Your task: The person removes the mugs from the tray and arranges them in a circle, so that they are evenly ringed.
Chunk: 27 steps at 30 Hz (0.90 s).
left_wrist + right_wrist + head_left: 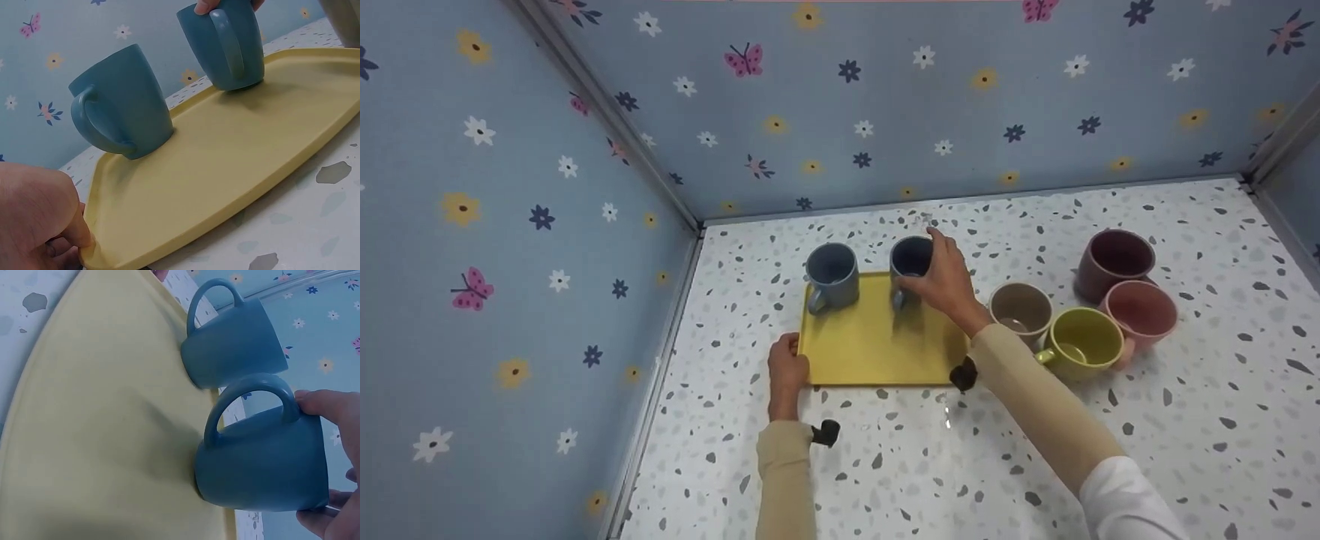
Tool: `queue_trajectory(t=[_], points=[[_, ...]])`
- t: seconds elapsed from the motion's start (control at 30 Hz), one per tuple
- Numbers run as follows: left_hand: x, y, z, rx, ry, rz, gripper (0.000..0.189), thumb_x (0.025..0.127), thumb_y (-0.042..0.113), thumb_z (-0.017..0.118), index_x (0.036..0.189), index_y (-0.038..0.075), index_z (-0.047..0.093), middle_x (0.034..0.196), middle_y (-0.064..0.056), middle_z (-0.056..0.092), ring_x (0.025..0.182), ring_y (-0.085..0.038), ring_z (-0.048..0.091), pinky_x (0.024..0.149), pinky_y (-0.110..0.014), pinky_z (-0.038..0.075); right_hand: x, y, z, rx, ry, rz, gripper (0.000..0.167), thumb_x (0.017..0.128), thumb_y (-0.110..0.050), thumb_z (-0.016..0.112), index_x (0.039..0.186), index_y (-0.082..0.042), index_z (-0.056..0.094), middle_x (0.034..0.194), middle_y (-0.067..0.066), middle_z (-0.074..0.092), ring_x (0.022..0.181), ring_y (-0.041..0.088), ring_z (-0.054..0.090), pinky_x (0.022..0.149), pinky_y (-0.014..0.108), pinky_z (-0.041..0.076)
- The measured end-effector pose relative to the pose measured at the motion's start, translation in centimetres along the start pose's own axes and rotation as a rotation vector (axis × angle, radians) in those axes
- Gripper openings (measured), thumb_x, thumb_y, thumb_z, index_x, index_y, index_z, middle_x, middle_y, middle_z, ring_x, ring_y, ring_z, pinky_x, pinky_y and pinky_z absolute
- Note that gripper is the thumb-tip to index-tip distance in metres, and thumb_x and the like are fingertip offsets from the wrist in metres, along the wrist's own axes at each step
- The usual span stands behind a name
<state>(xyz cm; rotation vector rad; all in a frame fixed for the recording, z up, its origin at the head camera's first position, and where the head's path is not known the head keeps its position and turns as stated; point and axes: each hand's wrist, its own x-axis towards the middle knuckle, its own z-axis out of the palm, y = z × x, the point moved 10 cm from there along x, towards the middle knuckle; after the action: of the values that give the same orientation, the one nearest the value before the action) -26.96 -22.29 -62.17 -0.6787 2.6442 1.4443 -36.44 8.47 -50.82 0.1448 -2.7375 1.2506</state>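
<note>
My right hand point(946, 280) grips a blue mug point(261, 464) by its rim, thumb near the handle and fingers on the far side. That mug is upright at the back of a yellow tray point(870, 349), its base at or just above the surface; I cannot tell which. A second blue mug point(840, 289) stands on the tray's back left corner, handle toward the front. At the tray's front left corner, my left hand point(787, 367) holds the edge, with some of its fingers hidden in the left wrist view.
Right of the tray stand a beige mug point(1011, 296), a yellow-green mug point(1076, 367), a pink mug point(1155, 334) and a maroon mug point(1091, 277), close together. Patterned walls point(885, 97) border the speckled table point(900, 465) at the back and left.
</note>
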Motion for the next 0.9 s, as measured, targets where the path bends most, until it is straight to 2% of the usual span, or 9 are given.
queue_trajectory(t=[0.17,0.5,0.7,0.9], points=[[-0.2,0.2,-0.1,0.002,0.007,0.027,0.046,0.085,-0.009,0.039,0.128,0.000,0.055,0.118,-0.018,0.058,0.105,-0.028,0.056,0.091,-0.040,0.046,0.1,0.7,-1.0,-0.024,0.016,0.066,0.106,0.065,-0.043,0.083,0.149,-0.011,0.027,0.139,0.020,0.042,0.124,0.035,0.045,0.100,0.051,0.041],[-0.1,0.3,-0.1,0.008,0.021,0.027,0.045,0.085,-0.009,0.040,0.125,-0.001,0.056,0.115,-0.018,0.059,0.101,-0.027,0.057,0.089,-0.039,0.047,0.0,1.9,-3.0,-0.069,0.056,0.169,0.105,0.067,-0.050,0.079,0.147,-0.008,0.027,0.140,0.022,0.038,0.126,0.037,0.041,0.100,0.052,0.040],[-0.2,0.2,-0.1,0.002,0.012,0.003,0.044,0.086,-0.008,0.040,0.127,0.000,0.055,0.116,-0.017,0.058,0.103,-0.026,0.056,0.090,-0.038,0.047,-0.1,2.8,-4.4,-0.107,0.084,0.234,0.106,0.068,-0.050,0.079,0.147,-0.006,0.025,0.137,0.024,0.037,0.125,0.038,0.040,0.097,0.052,0.042],[-0.1,0.0,0.1,0.000,0.002,-0.006,0.044,0.087,-0.008,0.040,0.128,0.000,0.055,0.118,-0.017,0.058,0.105,-0.026,0.056,0.091,-0.038,0.047,-0.3,4.0,-5.5,-0.091,0.093,0.287,0.105,0.069,-0.053,0.077,0.147,-0.006,0.024,0.136,0.025,0.037,0.124,0.039,0.039,0.098,0.052,0.041]])
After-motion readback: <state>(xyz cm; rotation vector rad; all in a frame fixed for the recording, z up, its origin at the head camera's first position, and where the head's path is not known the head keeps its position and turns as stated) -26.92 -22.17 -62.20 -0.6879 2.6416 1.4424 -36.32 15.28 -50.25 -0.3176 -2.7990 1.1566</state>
